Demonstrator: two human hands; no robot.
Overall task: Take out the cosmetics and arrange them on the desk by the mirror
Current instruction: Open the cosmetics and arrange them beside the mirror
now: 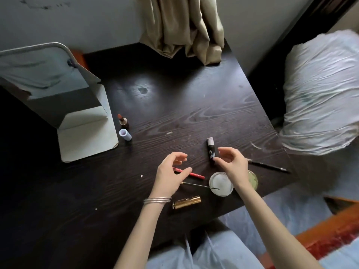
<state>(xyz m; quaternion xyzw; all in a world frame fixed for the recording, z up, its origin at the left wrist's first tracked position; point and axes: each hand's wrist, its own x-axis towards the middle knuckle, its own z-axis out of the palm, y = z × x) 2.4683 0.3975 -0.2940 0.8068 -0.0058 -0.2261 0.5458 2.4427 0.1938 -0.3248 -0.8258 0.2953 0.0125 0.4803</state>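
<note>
Nearest lies a gold tube (pixel 186 202) on the dark desk (pixel 77 191). The left hand (pixel 171 173) hovers loosely curled, holding nothing; the right hand (pixel 231 162) pinches an upright black tube (pixel 211 150). Farther left, an uncapped lipstick (pixel 122 120) stands by the mirror (pixel 58 98).

Dark wood-grain desk (pixel 194 105), smooth with a dull sheen toward its far edge. Shiny gold metal tube (pixel 186 202) near the front edge. Glossy black tube (pixel 211 152), pale matt cap. Translucent frosted round lid (pixel 221 183), plastic or glass. Matt pale mirror stand (pixel 87 136) at the left edge. Soft beige cloth curtain (pixel 182 26) over the far edge. Thin silvery metal bangles (pixel 157 200).
</note>
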